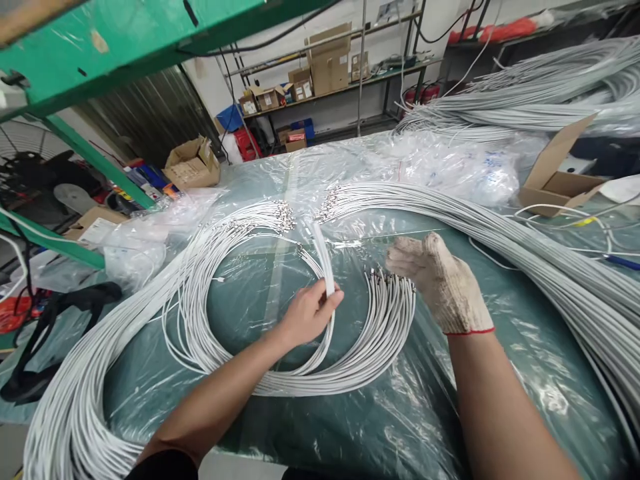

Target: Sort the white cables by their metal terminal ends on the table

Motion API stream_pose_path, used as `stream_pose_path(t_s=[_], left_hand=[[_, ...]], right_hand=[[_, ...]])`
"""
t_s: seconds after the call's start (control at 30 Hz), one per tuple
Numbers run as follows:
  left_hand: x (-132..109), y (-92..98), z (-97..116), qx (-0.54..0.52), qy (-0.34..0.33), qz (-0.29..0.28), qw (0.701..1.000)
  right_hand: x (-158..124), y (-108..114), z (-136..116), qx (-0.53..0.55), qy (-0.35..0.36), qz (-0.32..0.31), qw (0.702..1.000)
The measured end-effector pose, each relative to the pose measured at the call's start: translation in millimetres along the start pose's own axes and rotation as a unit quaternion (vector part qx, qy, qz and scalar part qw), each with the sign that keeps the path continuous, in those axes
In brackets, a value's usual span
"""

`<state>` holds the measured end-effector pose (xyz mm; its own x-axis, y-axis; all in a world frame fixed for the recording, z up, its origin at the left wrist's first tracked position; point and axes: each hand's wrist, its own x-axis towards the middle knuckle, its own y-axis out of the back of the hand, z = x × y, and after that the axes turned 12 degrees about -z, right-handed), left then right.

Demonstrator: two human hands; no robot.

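My bare left hand [310, 312] is closed around a thin bunch of white cables [324, 257], pinched between thumb and fingers, its upper end standing up above the fist. My right hand [443, 283], in a white knitted glove with a red cuff edge, holds nothing; its fingers are stretched out to the left. Just below its fingertips are the metal-tipped ends of a curved cable bundle [380, 340] lying on the table. Left of my left hand, a looped bundle of white cables [197, 293] ends in many small connectors. Another long bundle [450, 207] sweeps away to the right.
Clear plastic sheeting covers the green table [260, 293]. Crumpled plastic bags [465, 167] and an open cardboard box [560, 180] sit at the back right, near a large cable heap [540, 87]. A green metal frame [115, 53] crosses the upper left. Shelves [340, 87] hold boxes behind.
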<state>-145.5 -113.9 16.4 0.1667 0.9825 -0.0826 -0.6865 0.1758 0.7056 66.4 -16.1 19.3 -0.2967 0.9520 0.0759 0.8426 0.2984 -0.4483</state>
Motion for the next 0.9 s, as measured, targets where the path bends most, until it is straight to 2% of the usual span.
stream_pose_path(t_s=[0.07,0.13,0.2,0.27,0.3,0.37,0.47,0.53,0.67,0.9], left_hand=[[2,6.7,-10,0.149,0.087,0.013,0.985],[5,6.6,-18,0.260,0.167,-0.016,0.951],[8,2.2,-21,0.328,0.201,-0.048,0.922],[9,-4.2,-18,0.364,0.185,-0.051,0.911],[9,-8.0,-15,0.375,0.156,-0.047,0.912],[6,-17.0,-7,0.384,0.067,-0.053,0.920],[-2,-35.4,8,0.352,-0.047,-0.099,0.930],[-7,-48.9,16,0.326,-0.047,-0.123,0.936],[-12,-66.9,26,0.302,-0.002,-0.140,0.943],[-5,-61.2,25,0.214,0.014,-0.125,0.969]], right_hand=[[3,7,-1,-0.016,0.010,0.032,0.999],[5,12,-1,-0.029,0.014,0.052,0.998],[6,15,-1,-0.041,0.018,0.067,0.997],[6,17,0,-0.047,0.025,0.073,0.996],[7,18,1,-0.048,0.029,0.071,0.996],[8,20,4,-0.054,0.034,0.067,0.996],[12,23,9,-0.084,0.026,0.078,0.993],[14,24,10,-0.096,0.015,0.094,0.991],[16,27,9,-0.091,0.003,0.113,0.989],[17,30,9,-0.084,-0.001,0.099,0.992]])
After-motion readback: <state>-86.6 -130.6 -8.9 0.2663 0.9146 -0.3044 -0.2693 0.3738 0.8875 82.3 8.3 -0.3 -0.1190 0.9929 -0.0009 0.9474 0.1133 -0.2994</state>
